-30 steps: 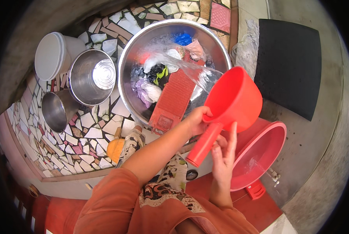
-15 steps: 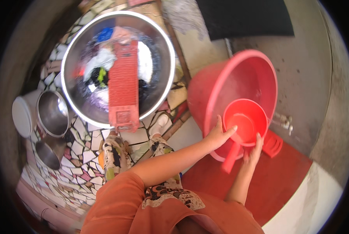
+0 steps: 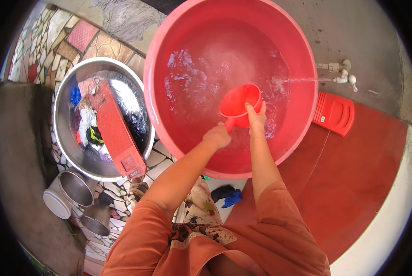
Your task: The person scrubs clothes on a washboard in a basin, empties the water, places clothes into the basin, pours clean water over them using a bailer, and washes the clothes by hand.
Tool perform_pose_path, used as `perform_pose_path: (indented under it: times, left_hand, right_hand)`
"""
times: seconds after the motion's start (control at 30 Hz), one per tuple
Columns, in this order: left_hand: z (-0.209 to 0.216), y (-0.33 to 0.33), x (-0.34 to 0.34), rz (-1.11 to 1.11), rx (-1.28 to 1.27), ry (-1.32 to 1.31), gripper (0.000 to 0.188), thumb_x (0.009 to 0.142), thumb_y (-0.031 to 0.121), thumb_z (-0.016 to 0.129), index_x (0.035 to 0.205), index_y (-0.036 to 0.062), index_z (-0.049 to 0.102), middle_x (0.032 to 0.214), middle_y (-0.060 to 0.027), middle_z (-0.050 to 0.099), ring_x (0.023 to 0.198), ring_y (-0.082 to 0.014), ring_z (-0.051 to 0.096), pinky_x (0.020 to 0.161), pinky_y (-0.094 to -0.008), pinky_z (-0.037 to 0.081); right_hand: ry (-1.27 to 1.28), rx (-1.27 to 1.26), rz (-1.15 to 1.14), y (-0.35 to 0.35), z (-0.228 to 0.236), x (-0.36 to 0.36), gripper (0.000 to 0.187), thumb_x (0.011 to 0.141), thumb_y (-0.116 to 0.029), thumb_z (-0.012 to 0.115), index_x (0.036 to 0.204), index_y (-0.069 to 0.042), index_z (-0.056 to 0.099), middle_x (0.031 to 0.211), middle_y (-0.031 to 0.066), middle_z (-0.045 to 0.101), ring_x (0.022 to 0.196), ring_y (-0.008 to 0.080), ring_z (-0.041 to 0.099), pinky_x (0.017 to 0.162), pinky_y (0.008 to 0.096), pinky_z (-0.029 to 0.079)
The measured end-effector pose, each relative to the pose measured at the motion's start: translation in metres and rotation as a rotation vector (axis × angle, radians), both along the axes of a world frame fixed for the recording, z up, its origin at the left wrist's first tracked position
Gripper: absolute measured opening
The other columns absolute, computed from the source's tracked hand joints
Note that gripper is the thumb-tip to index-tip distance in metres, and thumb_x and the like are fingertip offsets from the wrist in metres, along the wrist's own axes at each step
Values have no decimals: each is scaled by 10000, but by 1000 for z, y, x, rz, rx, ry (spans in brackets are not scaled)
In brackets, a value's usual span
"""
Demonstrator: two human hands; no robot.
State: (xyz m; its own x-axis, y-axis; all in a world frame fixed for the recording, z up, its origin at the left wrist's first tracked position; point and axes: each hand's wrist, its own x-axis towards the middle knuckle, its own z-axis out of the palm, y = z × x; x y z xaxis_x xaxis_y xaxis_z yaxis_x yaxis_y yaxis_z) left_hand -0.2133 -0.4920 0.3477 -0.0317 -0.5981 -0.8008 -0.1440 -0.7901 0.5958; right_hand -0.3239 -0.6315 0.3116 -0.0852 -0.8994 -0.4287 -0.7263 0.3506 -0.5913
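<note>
A red plastic dipper is tilted inside the big pink-red tub, over the water. My left hand is closed around its handle. My right hand grips the rim on the right side, with the thumb inside the cup. What the dipper contains, if anything, is hard to make out. Rippling water covers the tub's bottom. From the wall at the right, a tap runs a thin stream into it.
Left of the tub stands a steel basin of water and clothes, a red washboard leaning across it. A white bucket and steel pots sit nearer. A red plastic item lies right, dark and blue cloth near my legs.
My view has shifted toward the tub, which now shows its water and the running tap. The dipper has gone over the tub, and my left hand has moved from its rim to its handle.
</note>
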Motion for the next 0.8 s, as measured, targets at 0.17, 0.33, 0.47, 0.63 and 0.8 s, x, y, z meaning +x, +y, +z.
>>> perform_pose_path:
  times: [0.17, 0.33, 0.47, 0.63, 0.8]
  left_hand:
    - [-36, 5, 22, -109, 150, -318, 538, 814, 250, 574, 1214, -42, 365, 1080, -270, 588, 1050, -356, 578, 884, -424, 462]
    - [-74, -14, 47, 110, 188, -190, 366, 714, 217, 604, 1020, 17, 594, 1056, -209, 621, 1058, -310, 581, 879, -391, 469]
    - [-64, -4, 50, 248, 150, -175, 377, 722, 216, 593, 1038, 11, 572, 1007, -209, 633, 1010, -338, 594, 856, -417, 473]
    - [7, 10, 34, 306, -93, -504, 300, 686, 178, 601, 910, -9, 529, 779, -255, 618, 773, -430, 605, 691, -469, 488]
    - [74, 37, 38, 370, -160, -396, 297, 681, 180, 592, 895, -5, 500, 737, -274, 606, 737, -435, 607, 691, -506, 484]
  right_hand:
    - [-328, 430, -234, 13, -25, 40, 676, 796, -141, 607, 1374, -286, 288, 1172, 85, 549, 950, 309, 594, 645, 539, 510]
    - [-604, 594, -402, -12, -91, 39, 537, 759, 10, 453, 1265, -156, 381, 1147, 160, 540, 959, 379, 585, 714, 585, 519]
    - [-925, 610, -484, 9, -77, 49, 535, 727, 27, 452, 1247, -84, 397, 1143, 184, 535, 990, 396, 569, 744, 578, 518]
    - [-1075, 503, -325, 15, -1, 34, 709, 706, 82, 437, 1357, -161, 295, 1145, 142, 531, 1040, 354, 551, 741, 578, 525]
    - [-1095, 337, -267, 38, 94, 47, 650, 713, 98, 453, 1320, -119, 376, 1166, 115, 534, 1040, 297, 559, 826, 516, 513]
